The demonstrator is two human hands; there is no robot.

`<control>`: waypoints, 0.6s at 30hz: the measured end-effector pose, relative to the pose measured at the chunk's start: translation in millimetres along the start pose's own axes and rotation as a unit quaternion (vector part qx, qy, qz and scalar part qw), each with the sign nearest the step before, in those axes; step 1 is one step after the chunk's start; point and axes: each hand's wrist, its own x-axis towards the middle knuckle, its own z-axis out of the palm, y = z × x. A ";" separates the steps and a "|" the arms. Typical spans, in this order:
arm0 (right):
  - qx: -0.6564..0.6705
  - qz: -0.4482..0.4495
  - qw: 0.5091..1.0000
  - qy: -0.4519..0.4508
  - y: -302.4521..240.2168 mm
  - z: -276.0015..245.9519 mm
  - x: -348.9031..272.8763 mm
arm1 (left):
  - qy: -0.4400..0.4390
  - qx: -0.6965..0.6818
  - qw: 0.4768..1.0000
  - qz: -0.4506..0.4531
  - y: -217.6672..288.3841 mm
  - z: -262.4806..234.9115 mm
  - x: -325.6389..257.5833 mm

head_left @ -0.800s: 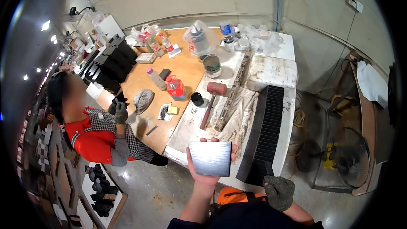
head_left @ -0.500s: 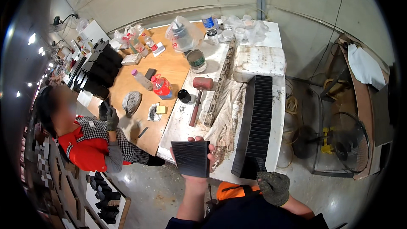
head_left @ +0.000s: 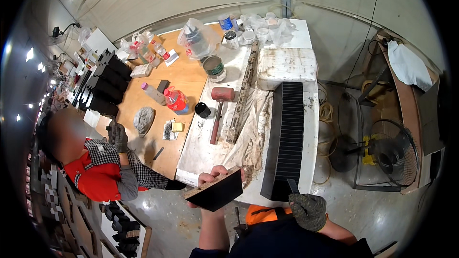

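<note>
My bare left hand (head_left: 206,177) grips a small square panel (head_left: 224,192) with a smooth black face and a brown, rough, particleboard-like edge. It is tilted, above the bench's front edge. My right hand (head_left: 308,211), in a dark grey knit glove, is closed around a flat grey blade-like strip (head_left: 292,186); its held end is hidden. Just beyond the strip lies a long row of stacked black panels (head_left: 289,134) on the white bench top. A red-headed mallet (head_left: 223,94) rests on the stained cloth left of that row.
A white stained block (head_left: 287,64) stands behind the row. Bottles, a black cup (head_left: 202,110) and a glass jar (head_left: 213,68) occupy the bench. At left, a person in red (head_left: 98,177) holds something dark. A floor fan (head_left: 394,148) stands at right.
My left hand has tipped the panel, so its brown edge now shows above the black face. The blade-like strip now sticks up from my right hand. The view has shifted slightly.
</note>
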 end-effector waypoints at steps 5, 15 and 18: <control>0.009 -0.021 1.000 0.003 2.4 2.5 2.0 | 0.052 0.074 0.995 -0.046 2.1 1.4 -4.6; 0.110 -0.009 0.992 -0.053 -7.1 -11.4 78.7 | -0.017 0.104 0.991 -0.083 -9.7 50.4 17.5; 0.351 0.117 0.926 -0.072 -7.3 -4.6 79.5 | -0.013 0.143 0.983 -0.117 -12.9 66.7 19.3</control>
